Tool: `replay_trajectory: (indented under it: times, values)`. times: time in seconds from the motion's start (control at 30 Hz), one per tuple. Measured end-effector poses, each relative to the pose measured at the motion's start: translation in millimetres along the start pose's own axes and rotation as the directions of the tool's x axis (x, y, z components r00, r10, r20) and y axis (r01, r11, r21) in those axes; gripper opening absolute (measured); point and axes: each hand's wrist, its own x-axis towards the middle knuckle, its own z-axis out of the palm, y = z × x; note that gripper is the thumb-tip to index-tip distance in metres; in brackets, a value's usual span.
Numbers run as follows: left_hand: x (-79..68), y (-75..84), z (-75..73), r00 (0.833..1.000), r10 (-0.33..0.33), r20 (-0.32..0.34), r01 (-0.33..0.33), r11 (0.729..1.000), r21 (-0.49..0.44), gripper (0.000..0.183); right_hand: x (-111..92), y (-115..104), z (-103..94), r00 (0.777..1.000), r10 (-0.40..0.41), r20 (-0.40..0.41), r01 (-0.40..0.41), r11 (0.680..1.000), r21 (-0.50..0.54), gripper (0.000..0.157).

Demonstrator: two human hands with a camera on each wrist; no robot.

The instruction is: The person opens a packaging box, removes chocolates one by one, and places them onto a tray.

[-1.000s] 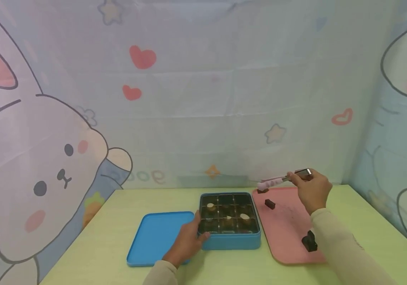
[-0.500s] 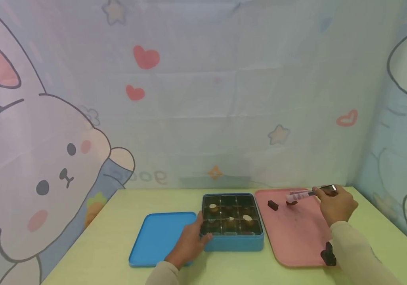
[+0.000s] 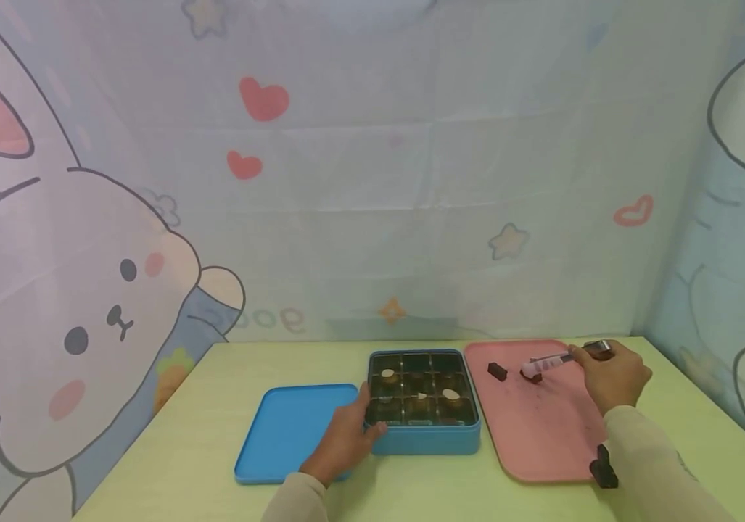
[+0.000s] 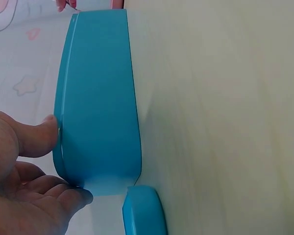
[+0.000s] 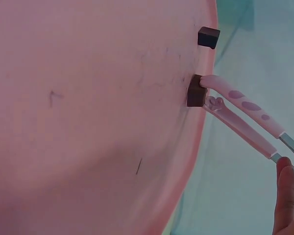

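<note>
My left hand grips the near left corner of a blue box, thumb at its rim and fingers along its side. Its dark insert is split into several compartments, some holding pale-topped round pieces. My right hand holds small tongs with pink, paw-like tips. Those tips are at a dark brown block on the pink tray, standing slightly apart in the right wrist view. Another dark block lies to its left.
A blue lid lies left of the box, partly behind my left hand. More dark pieces sit near the tray's front right, partly hidden by my right sleeve. A printed cloth hangs behind the table.
My right hand has moved right and nearer with the tongs, taking the dark block from the tray's far left corner toward its middle. My left hand stays on the box.
</note>
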Motion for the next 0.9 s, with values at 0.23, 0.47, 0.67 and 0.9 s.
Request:
replay_trajectory:
  times: [0.23,0.47,0.67,0.9]
  values:
    - [-0.1,1.9,-0.1,1.000,-0.019,0.004,0.019,1.000,0.001,0.080,5.9,-6.3,-2.4,0.999,0.010,-0.032,-0.009,0.999,0.042,0.030]
    - [0.3,2.4,0.1,1.000,-0.029,0.002,0.029,1.000,-0.008,0.080,6.2,-35.7,6.9,0.998,0.050,0.043,-0.053,0.996,0.069,0.039]
    - [-1.1,1.4,2.1,1.000,-0.021,-0.006,0.021,1.000,0.006,0.079,-14.7,-73.5,34.6,0.994,-0.075,0.080,0.063,0.987,0.145,0.034]
    - [-2.0,0.9,1.4,1.000,-0.023,-0.007,0.023,1.000,-0.010,0.079,-39.3,-110.5,70.0,0.973,-0.187,0.132,0.158,0.966,0.204,0.026]
